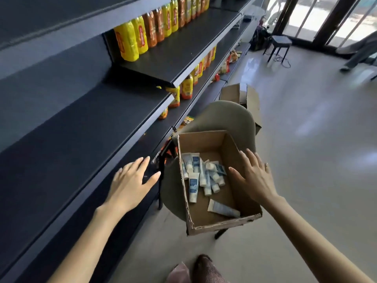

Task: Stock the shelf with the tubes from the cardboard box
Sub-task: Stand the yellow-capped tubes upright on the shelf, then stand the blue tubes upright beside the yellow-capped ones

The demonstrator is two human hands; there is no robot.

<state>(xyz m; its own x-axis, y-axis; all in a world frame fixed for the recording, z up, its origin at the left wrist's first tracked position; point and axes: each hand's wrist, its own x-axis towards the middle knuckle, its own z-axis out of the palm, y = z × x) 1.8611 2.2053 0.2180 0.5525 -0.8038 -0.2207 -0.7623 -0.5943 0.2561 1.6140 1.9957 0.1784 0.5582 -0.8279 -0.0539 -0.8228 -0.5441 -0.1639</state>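
An open cardboard box [206, 223] sits on the seat of an olive chair [222, 117]. Several white and blue tubes [204, 174] lie heaped in the box, and one tube [223, 208] lies apart near its front wall. My right hand [255, 176] hovers over the box's right wall with straight, spread fingers and holds nothing. My left hand [132, 180] is spread flat over the front edge of the dark shelf [67, 135], left of the box, and holds nothing too. No tubes show on this shelf board.
Yellow and orange bottles [142, 35] line the upper shelf and more stand on a lower shelf [186, 88]. A second cardboard box [242, 97] stands behind the chair. A black stool [278, 45] and cables are far back on the pale floor. My feet [195, 270] show at the bottom.
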